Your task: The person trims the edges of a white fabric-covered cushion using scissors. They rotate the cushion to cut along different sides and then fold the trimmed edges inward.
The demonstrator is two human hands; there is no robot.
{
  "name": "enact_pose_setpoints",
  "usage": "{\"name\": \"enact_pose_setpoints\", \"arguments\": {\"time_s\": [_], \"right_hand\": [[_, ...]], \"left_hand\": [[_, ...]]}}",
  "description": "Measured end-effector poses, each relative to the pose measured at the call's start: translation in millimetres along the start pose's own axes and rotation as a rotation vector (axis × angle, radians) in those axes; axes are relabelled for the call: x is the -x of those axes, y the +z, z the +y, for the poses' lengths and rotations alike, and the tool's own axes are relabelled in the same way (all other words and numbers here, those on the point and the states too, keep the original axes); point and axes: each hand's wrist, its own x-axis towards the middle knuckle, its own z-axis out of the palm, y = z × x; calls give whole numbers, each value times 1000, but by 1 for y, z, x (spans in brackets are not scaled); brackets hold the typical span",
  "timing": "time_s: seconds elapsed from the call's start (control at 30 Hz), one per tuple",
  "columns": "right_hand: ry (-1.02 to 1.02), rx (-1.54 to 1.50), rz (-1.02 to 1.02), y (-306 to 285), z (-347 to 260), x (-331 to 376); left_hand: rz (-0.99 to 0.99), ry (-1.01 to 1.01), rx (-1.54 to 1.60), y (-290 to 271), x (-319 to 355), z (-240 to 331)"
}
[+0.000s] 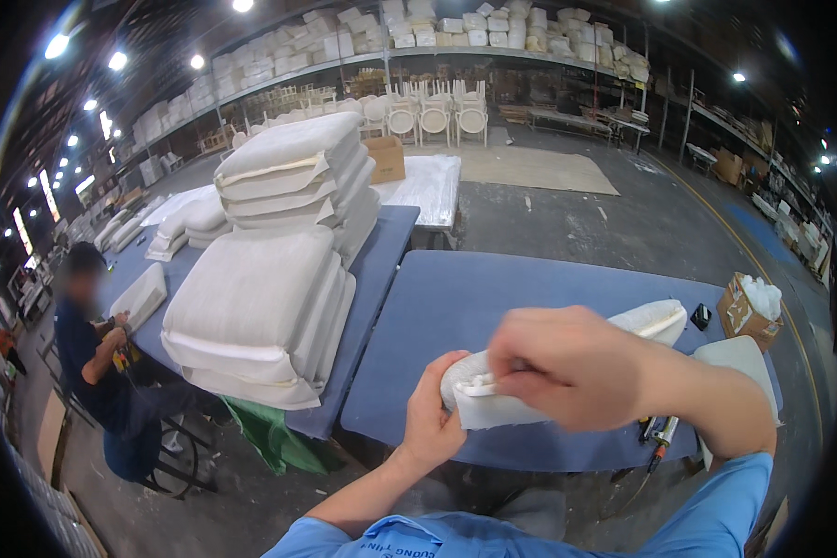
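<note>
A pale grey upholstered cushion (493, 411) with a white fabric edge is tilted up over the blue table in front of me. My left hand (430, 414) grips its left end, thumb on the near face and fingers around the back. My right hand (567, 367) is closed at the cushion's upper edge, fingers curled in a pinch and slightly blurred; what they hold is hidden. Beyond my right wrist shows a padded grey end with a pale edge (660, 321); my hand hides whether it belongs to the same cushion. A corded hand tool (662, 435) lies below my right forearm.
Tall stacks of cushions (251, 288) stand on the left blue table (395, 232). Right of my table's middle (456, 298) are a black object (700, 317), a cardboard box (751, 312) and another pale pad (739, 358). A seated co-worker (93, 335) handles a cushion at far left.
</note>
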Motion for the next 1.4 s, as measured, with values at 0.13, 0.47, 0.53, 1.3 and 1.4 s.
{"name": "enact_pose_setpoints", "arguments": {"time_s": [0.13, 0.47, 0.53, 1.3, 1.4], "right_hand": [[123, -284, -206, 9, 9, 64], [793, -631, 305, 164, 105, 191], [800, -765, 747, 169, 121, 198], [530, -1001, 769, 82, 36, 207], [435, -409, 865, 71, 17, 190]], "left_hand": [[39, -85, 78, -10, -7, -4], [-130, -10, 344, -35, -55, -24], [-180, -85, 342, -32, -54, -34], [-447, 656, -209, 123, -100, 5], [-632, 751, -217, 142, -139, 60]]}}
